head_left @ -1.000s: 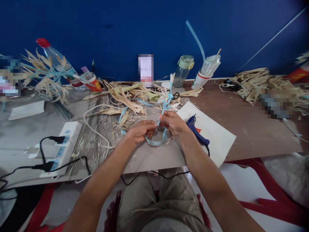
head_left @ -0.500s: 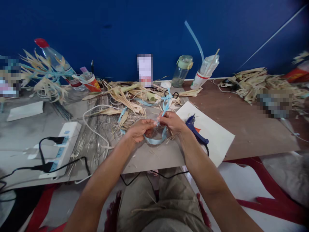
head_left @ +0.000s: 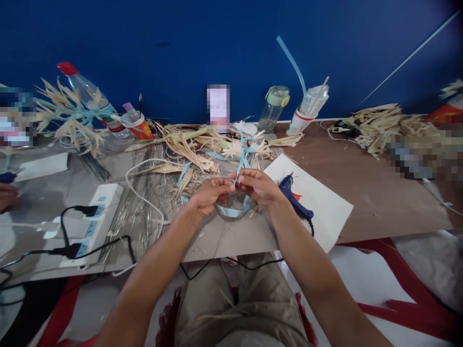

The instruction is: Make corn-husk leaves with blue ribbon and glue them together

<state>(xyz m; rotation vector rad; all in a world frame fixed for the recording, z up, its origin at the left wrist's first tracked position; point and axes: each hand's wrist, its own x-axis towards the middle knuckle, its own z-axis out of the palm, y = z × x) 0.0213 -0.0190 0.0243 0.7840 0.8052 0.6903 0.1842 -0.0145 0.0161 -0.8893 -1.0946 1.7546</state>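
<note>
1. The left hand [head_left: 211,195] is closed in a pinch at the lower end of the blue-wrapped stem [head_left: 239,168], over the near part of the table [head_left: 217,236].
2. The right hand [head_left: 262,187] grips the same stem just above, between thumb and fingers.
3. The stem leans slightly away from the person, its top with pale husk pieces [head_left: 234,148] in front of the husk pile [head_left: 195,156].
4. A light blue ribbon [head_left: 233,212] curves below the two hands; whether it joins the stem cannot be told.
5. Right of the right hand, a dark blue glue gun [head_left: 294,200] lies on a white sheet [head_left: 325,207].
6. On the left are a bundle of thin wires [head_left: 135,212] and a white power strip [head_left: 96,221] with black plugs in it.
7. Along the blue wall [head_left: 162,62] stand a clear bottle with a green lid [head_left: 273,108] and a white cup [head_left: 299,121] holding a stick.
8. At the left edge, another person's hand [head_left: 7,198] is partly visible.
</note>
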